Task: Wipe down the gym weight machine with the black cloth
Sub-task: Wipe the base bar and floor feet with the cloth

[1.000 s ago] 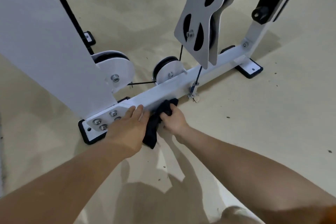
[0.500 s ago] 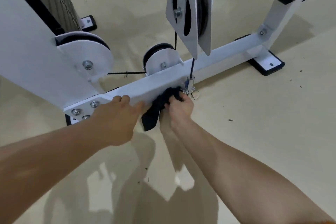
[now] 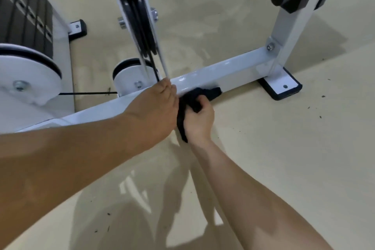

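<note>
The floor (image 3: 263,148) was a glossy beige surface that reflected patches of light and carried the shadows of both arms. Dark specks (image 3: 308,107) lay scattered on it at the right. The weight machine (image 3: 63,57) stood on this floor. A white foot plate (image 3: 284,85) with black rubber edging sat at the right end of the base bar (image 3: 239,63), below the upright post (image 3: 292,22).

The black cloth (image 3: 200,93) was bunched against the near face of the base bar, its loose end trailing toward the floor. The right hand (image 3: 199,119) gripped it, fingers curled round the fabric. The left hand (image 3: 156,105) rested on top of the bar just beside the cloth, fingers straight and close together. Its fingertips lay at the foot of the hanging pulley bracket (image 3: 140,26) (blurred in this view).

Behind the bar stood a small pulley (image 3: 129,79) and a large pulley (image 3: 28,75), joined by a black cable (image 3: 87,93) — and the weight stack (image 3: 24,12) above. The left forearm hid part of the bar's left section.
</note>
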The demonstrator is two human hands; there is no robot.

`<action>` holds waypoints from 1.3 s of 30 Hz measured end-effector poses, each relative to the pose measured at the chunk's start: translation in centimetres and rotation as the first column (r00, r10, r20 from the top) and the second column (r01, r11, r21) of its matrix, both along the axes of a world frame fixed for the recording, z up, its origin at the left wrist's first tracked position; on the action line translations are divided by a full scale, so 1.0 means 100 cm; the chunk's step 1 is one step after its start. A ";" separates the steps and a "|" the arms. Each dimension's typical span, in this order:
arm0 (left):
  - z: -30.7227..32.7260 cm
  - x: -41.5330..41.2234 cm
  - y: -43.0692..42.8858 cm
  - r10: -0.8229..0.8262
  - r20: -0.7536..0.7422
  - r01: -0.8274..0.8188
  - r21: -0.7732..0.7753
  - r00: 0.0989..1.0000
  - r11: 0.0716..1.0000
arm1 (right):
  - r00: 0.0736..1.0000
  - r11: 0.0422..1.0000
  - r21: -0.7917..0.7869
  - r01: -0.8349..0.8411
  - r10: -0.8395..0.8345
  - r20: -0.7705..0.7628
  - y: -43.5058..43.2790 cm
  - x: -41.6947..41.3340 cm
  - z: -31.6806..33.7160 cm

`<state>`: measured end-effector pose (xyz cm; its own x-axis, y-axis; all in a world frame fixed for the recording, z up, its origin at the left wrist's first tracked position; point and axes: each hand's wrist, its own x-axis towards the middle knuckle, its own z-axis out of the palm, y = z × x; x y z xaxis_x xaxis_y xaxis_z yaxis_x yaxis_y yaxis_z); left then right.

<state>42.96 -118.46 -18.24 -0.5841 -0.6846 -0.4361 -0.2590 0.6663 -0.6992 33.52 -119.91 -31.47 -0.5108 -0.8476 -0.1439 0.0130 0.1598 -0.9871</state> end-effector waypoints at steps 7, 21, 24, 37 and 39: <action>-0.022 -0.040 -0.033 0.332 -0.241 -0.283 0.216 0.912 0.934 | 0.968 0.974 0.078 0.212 -0.199 -0.151 -0.054 -0.143 -0.006; -0.042 -0.067 -0.052 0.392 -0.418 -0.331 0.212 0.820 0.919 | 0.836 0.992 -0.042 -0.118 0.077 -0.543 -0.032 -0.125 0.001; -0.040 -0.069 -0.052 0.419 -0.410 -0.351 0.234 0.810 0.907 | 0.910 0.985 -0.009 0.170 -0.160 -0.383 -0.062 -0.182 0.000; -0.039 -0.079 -0.051 0.361 -0.386 -0.345 0.113 0.849 0.932 | 0.650 0.980 0.170 0.104 0.062 -0.758 -0.057 -0.174 0.001; -0.038 -0.080 -0.053 0.381 -0.367 -0.359 0.129 0.849 0.924 | 0.581 0.930 0.303 0.206 0.133 -0.803 -0.069 -0.218 -0.007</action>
